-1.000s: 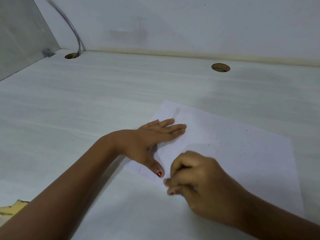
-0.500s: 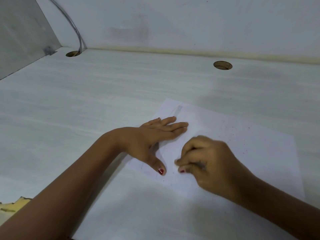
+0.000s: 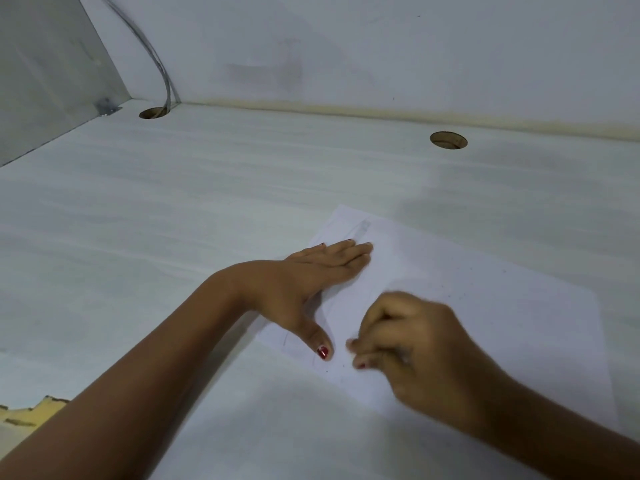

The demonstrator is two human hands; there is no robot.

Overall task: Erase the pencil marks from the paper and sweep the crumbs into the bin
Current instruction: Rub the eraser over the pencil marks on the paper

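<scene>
A white sheet of paper [image 3: 485,306] lies at an angle on the pale desk [image 3: 173,220]. Faint pencil marks [image 3: 362,230] show near its far left corner, and dark crumbs [image 3: 460,296] speckle its middle. My left hand [image 3: 311,282] lies flat on the sheet's left edge, fingers straight and thumb spread toward me. Just right of that thumb, my right hand [image 3: 415,348] is blurred and curled, fingertips pinched round a small eraser that is almost wholly hidden and pressed to the paper. No bin is in view.
Two round cable holes are cut in the desk, one at the far left [image 3: 154,112] with a grey cable [image 3: 162,74] running into it, one at the far right [image 3: 448,140]. Walls close the back and left. A yellowish object [image 3: 27,414] shows at the lower left.
My right hand moved away from me across the paper and has come part of the way back, now blurred. My left hand has stayed flat in place.
</scene>
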